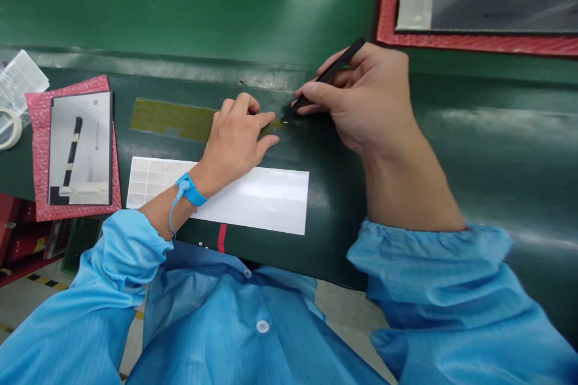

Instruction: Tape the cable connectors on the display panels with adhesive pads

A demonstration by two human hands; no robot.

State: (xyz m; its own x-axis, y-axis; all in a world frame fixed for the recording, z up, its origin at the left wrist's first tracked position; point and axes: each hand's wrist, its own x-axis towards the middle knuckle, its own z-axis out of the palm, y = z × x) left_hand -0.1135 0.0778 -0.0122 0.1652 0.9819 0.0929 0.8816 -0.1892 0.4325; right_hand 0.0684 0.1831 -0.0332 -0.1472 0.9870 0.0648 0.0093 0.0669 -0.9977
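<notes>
Bright overhead light, glare on green bench (497, 132) (soft edges), slight blur

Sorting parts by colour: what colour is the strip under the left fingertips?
Olive-yellow strip, seen in the head view.

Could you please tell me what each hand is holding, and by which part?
The right hand pinches black tweezers near their lower end; the left hand holds nothing, fingertips pressing on the yellowish strip.

Black tweezers (326, 77) over yellow strip (174, 120)
</notes>
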